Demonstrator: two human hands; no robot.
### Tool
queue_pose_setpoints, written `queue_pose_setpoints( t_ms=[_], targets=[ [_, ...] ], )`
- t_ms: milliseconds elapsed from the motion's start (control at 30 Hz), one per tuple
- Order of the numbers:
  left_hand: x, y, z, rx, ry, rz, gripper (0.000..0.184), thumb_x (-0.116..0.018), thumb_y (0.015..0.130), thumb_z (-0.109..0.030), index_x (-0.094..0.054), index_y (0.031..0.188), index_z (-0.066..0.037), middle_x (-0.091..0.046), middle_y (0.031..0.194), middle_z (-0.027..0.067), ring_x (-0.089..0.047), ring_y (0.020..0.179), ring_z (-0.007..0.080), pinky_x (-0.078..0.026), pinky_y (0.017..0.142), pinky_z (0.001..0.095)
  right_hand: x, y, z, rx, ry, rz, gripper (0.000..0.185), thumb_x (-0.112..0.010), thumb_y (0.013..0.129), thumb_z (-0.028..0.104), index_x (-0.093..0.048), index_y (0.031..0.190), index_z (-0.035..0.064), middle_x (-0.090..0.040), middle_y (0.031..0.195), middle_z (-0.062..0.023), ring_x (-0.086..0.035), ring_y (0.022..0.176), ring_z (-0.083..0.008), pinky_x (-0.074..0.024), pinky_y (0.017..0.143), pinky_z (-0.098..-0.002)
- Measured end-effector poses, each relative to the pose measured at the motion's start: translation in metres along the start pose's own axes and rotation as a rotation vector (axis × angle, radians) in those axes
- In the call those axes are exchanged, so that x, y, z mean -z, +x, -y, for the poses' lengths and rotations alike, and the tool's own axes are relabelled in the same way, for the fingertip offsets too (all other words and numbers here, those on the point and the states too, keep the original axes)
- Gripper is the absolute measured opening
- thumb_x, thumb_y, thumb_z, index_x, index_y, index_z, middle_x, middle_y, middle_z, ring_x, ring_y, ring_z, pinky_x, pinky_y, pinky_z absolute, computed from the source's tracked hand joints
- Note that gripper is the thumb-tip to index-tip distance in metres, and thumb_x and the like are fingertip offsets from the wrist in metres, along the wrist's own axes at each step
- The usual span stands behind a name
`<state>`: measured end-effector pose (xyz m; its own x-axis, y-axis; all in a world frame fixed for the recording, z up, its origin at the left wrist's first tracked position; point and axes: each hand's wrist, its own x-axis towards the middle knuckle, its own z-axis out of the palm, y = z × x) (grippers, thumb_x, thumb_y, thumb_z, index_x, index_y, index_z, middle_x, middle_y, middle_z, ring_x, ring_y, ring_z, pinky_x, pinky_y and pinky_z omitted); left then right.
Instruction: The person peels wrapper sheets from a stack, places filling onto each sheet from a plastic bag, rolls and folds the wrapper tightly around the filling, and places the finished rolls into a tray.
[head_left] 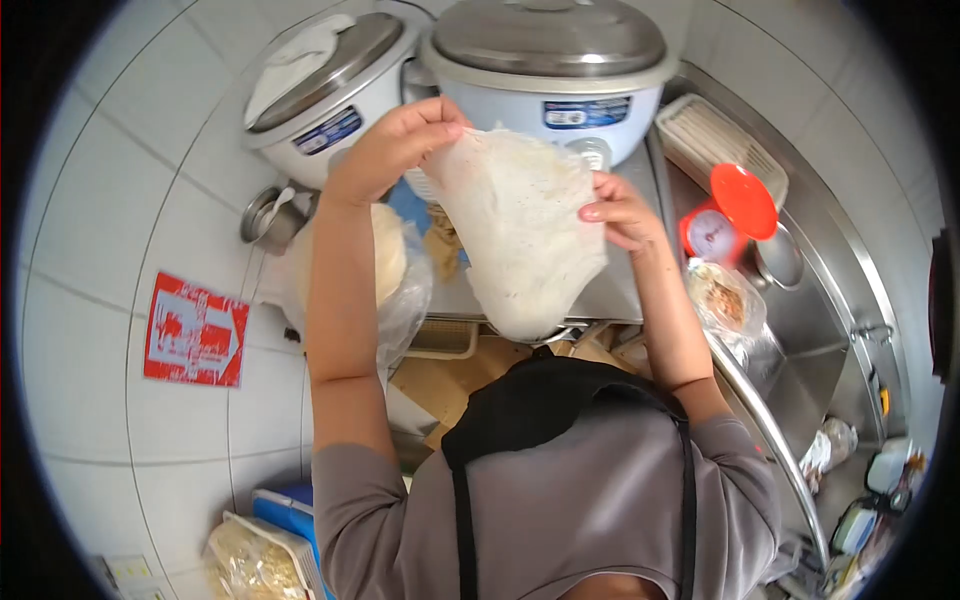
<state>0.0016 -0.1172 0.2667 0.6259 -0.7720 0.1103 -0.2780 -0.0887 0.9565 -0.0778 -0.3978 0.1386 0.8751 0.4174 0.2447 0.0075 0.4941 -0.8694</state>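
My left hand (410, 140) pinches the upper left corner of a thin white cloth (530, 220). At the other side, my right hand (622, 212) grips the cloth's edge between thumb and fingers. The cloth hangs spread between both hands, speckled with small dark marks, its lower end drooping in a rounded fold. Beyond it stand a large rice cooker (592, 90) and a smaller one (330, 128), both with metal lids on. Beside my left forearm, a clear plastic bag (412, 290) surrounds something pale and round (388, 255), partly hidden by the arm.
Right of my arm are a red kitchen scale (712, 235), a bag of brownish food (725, 300), a cream plastic basket (725, 150) and a steel sink (815, 320). A metal cup with a spoon (272, 220) sits by the tiled wall. A blue container (285, 512) is lower left.
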Motion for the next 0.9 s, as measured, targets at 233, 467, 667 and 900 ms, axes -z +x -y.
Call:
queue_pose_setpoints(
  t_ms=[233,467,667,900],
  targets=[
    [-0.078,0.043,0.042,-0.062,0.132,0.031,0.010,-0.060,0.086,-0.012,-0.056,0.086,-0.003,-0.057,0.085,-0.0014,-0.052,0.080,0.0081,-0.043,0.075,0.0241,0.070,-0.095,0.043,0.131,-0.795,-0.414,0.014,-0.066,0.075,-0.002,-0.057,0.085,0.0031,-0.062,0.085,-0.0005,-0.057,0.084,-0.0100,-0.0442,0.074,-0.0244],
    [-0.144,0.004,0.101,0.175,0.785,0.246,0.023,-0.063,0.081,-0.018,-0.063,0.097,-0.002,-0.064,0.090,0.0186,-0.063,0.081,0.0319,-0.049,0.071,0.0391,0.091,-0.166,0.007,-0.140,-1.296,-0.492,0.026,-0.047,0.067,-0.012,-0.066,0.081,0.0007,-0.064,0.084,-0.0130,-0.061,0.086,-0.0263,-0.0459,0.078,-0.0316],
    [-0.179,0.015,0.178,0.060,0.701,-0.073,0.020,-0.060,0.081,-0.014,-0.062,0.097,-0.002,-0.062,0.093,0.0169,-0.060,0.086,0.0339,-0.047,0.075,0.0401,0.110,-0.145,0.008,-0.226,-1.407,-0.650,0.017,-0.050,0.075,0.000,-0.065,0.084,-0.0003,-0.064,0.088,-0.0181,-0.062,0.084,-0.0317,-0.0470,0.076,-0.0362],
    [-0.210,0.008,0.203,-0.020,0.693,-0.124,0.017,-0.062,0.078,-0.013,-0.061,0.091,-0.001,-0.055,0.102,0.0129,-0.054,0.095,0.0323,-0.044,0.084,0.0383,0.160,-0.085,-0.052,-0.402,-1.462,-0.603,0.029,-0.058,0.083,0.029,-0.064,0.085,0.0005,-0.064,0.091,-0.0197,-0.060,0.086,-0.0350,-0.0468,0.075,-0.0395]
  ],
)
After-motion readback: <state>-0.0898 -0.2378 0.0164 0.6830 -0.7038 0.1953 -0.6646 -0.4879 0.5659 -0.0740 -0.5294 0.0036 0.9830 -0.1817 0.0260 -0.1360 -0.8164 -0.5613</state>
